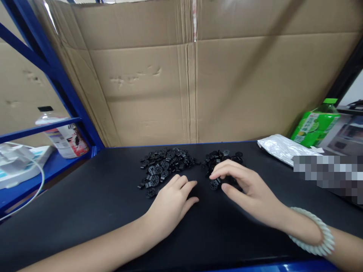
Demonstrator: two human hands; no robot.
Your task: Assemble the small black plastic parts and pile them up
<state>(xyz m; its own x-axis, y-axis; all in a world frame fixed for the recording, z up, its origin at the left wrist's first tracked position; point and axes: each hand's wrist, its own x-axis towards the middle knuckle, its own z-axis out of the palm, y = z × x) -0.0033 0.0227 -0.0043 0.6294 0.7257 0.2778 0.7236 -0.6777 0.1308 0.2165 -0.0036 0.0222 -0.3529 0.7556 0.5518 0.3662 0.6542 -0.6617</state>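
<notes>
Small black plastic parts with round, perforated ends lie in two piles on a black tabletop (93, 204). The larger pile (170, 160) is left of centre, and the smaller pile (217, 156) is to its right. My left hand (174, 200) rests at the near edge of the larger pile, thumb and index finger apart, with nothing visible between them. Over the near side of the smaller pile is my right hand (249, 187), its fingers curved and its thumb apart, holding nothing visible. It hides some of that pile. A pale coiled band circles my right wrist.
Cardboard (147, 87) stands behind the table. At the left, a blue frame and shelf hold a bottle (64, 138) and a white power strip (25, 166) with a cable. A silvery bag (283, 149) and a green bottle (316, 124) are at the right.
</notes>
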